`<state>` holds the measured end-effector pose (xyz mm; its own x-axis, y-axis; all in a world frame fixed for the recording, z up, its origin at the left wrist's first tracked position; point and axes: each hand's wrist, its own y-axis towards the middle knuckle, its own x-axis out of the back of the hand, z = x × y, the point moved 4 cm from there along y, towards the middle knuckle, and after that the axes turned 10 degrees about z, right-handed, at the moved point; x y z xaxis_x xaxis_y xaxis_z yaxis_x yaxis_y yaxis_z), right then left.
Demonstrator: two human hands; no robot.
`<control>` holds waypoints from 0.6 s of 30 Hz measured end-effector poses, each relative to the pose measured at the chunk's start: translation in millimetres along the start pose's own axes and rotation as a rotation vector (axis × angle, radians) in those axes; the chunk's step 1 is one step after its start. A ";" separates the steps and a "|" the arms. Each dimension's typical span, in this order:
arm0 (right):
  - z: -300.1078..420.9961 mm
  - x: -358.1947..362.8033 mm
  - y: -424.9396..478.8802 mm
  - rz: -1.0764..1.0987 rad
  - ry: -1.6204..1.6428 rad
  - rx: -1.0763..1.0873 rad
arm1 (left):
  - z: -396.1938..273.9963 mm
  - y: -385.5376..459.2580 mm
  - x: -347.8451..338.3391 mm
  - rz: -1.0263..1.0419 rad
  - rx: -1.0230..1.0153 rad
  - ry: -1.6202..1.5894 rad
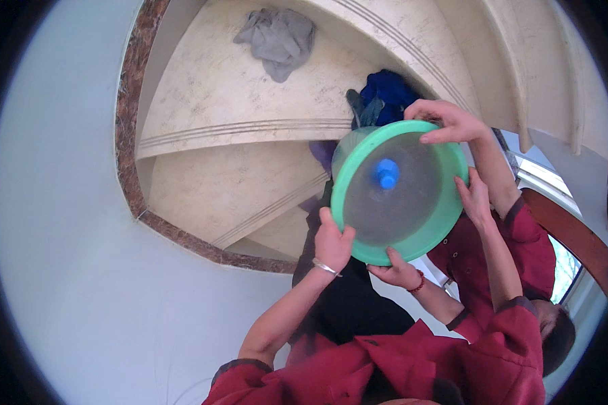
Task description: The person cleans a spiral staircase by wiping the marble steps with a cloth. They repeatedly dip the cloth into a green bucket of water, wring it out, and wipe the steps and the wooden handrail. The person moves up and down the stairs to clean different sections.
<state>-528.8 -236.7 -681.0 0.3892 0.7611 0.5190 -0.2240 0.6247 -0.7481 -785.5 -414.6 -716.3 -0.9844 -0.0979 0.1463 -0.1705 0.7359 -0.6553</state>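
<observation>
A round green plastic basin [442, 218] of murky grey water [410, 212] is held up above the stairs. My left hand [333, 242], with a silver bangle at the wrist, grips its left rim. On the right side, my right hand [475, 198] holds the rim. A blue plastic object [386, 174], perhaps a small bottle, sits in the water. A co-worker's hand [448, 121] is on the far rim. The co-worker's other hand [400, 272], wearing a red bead bracelet, supports the near rim.
Curved cream stone steps [223, 91] with grooved edges wind around us. A grey cloth [281, 43] lies on one tread; blue and dark cloths [385, 96] lie behind the basin. Brown marble skirting [131, 116] borders the white wall [61, 202]. The co-worker [486, 253] stands close at right.
</observation>
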 end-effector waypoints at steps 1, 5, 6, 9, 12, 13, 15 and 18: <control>-4.8 -2.2 -0.8 -0.004 0.013 -0.002 | -2.6 0.6 -3.7 0.030 0.042 0.010; -31.2 -3.7 -11.9 -0.018 0.040 -0.003 | -8.0 -8.9 -19.6 0.078 0.075 0.036; -41.4 0.7 -15.7 -0.032 0.042 0.000 | -11.7 -9.8 -24.5 0.088 0.091 0.046; -77.5 23.8 -31.1 -0.095 0.034 -0.015 | -14.7 -17.2 -47.6 0.268 0.137 0.044; -114.1 39.6 -46.2 -0.120 0.009 -0.052 | -21.4 -31.2 -68.6 0.369 0.070 0.004; -124.4 44.4 -44.8 -0.136 -0.004 -0.054 | -17.9 -32.0 -78.5 0.408 0.069 0.002; -137.6 45.1 -45.0 -0.162 -0.037 -0.065 | -13.3 -27.1 -93.9 0.478 0.060 0.010; -172.1 42.0 -68.3 -0.194 -0.066 -0.118 | -10.6 -41.5 -121.9 0.604 0.132 0.093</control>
<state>-343.4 -277.5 -679.3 0.3546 0.6406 0.6811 -0.0434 0.7389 -0.6724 -658.0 -426.1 -699.0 -0.9019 0.3728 -0.2181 0.4048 0.5537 -0.7278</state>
